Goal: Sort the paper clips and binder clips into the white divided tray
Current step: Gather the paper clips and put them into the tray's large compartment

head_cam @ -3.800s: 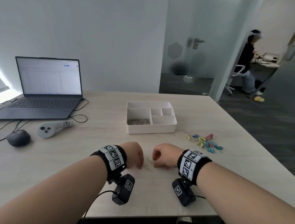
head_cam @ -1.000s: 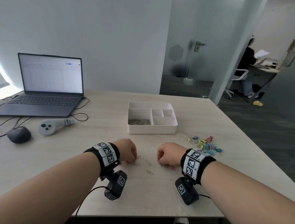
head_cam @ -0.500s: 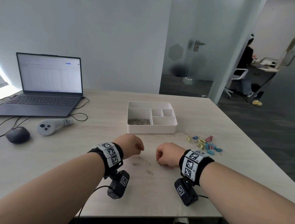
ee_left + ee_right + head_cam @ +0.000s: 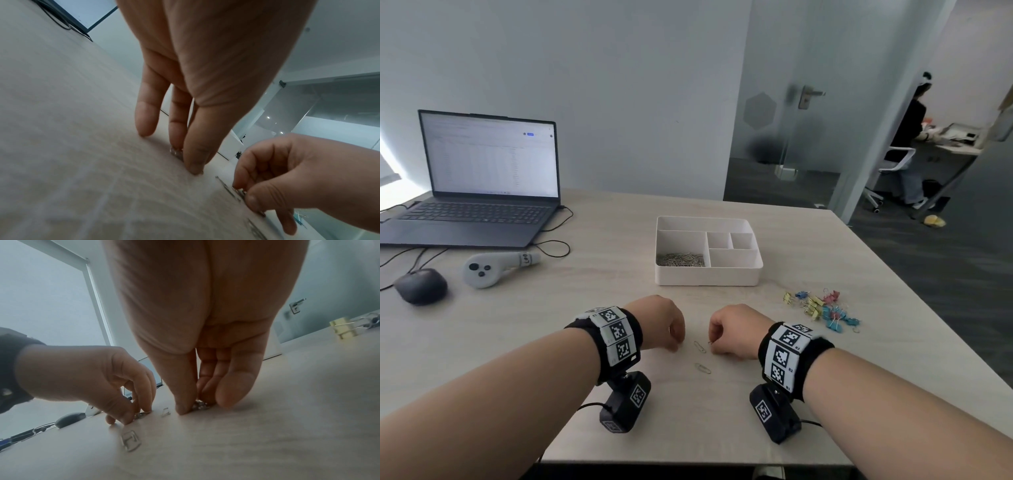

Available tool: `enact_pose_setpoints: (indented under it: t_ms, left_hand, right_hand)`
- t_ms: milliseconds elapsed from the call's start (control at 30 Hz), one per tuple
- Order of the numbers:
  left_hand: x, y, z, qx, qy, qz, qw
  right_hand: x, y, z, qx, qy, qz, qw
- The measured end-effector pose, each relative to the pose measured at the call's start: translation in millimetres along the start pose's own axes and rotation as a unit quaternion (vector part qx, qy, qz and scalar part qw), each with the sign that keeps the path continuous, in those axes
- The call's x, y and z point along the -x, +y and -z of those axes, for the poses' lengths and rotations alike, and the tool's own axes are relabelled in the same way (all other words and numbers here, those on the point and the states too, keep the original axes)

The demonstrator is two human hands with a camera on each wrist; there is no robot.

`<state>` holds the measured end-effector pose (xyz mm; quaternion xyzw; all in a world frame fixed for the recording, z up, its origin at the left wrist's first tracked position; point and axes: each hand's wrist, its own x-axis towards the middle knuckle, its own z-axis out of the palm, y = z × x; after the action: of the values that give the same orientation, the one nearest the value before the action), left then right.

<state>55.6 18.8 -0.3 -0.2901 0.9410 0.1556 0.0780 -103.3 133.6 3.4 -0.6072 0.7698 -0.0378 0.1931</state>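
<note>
My left hand is down on the table near the front edge, thumb and fingers pinching silver paper clips. A short gap to its right, my right hand pinches a small bunch of paper clips against the tabletop. Two loose paper clips lie between and just in front of the hands. The white divided tray stands beyond them, with a heap of paper clips in its large left compartment. Coloured binder clips lie in a pile to the right of my right hand.
An open laptop sits at the back left with cables, a dark mouse and a grey controller in front of it. The table's right edge runs close to the binder clips. A person sits at a desk beyond the glass door.
My left hand, lifted half a second ago, has come down onto the leftmost loose paper clip, which no longer shows. My right hand has stayed in place.
</note>
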Motion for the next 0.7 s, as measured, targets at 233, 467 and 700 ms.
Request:
enact_pose_setpoints:
  t_ms: [233, 467, 700]
  left_hand:
    - [4, 8, 4, 0.005, -0.011, 0.060, 0.998]
    - [0, 15, 9, 0.034, -0.054, 0.104, 0.993]
    - [0, 21, 8, 0.017, -0.059, 0.118, 0.991]
  right_hand:
    - [-9, -10, -3, -0.014, 0.016, 0.000, 1.000]
    - [-13, -19, -6, 0.017, 0.005, 0.009, 1.000]
    - [-11, -16, -1, 0.033, -0.013, -0.002, 0.999]
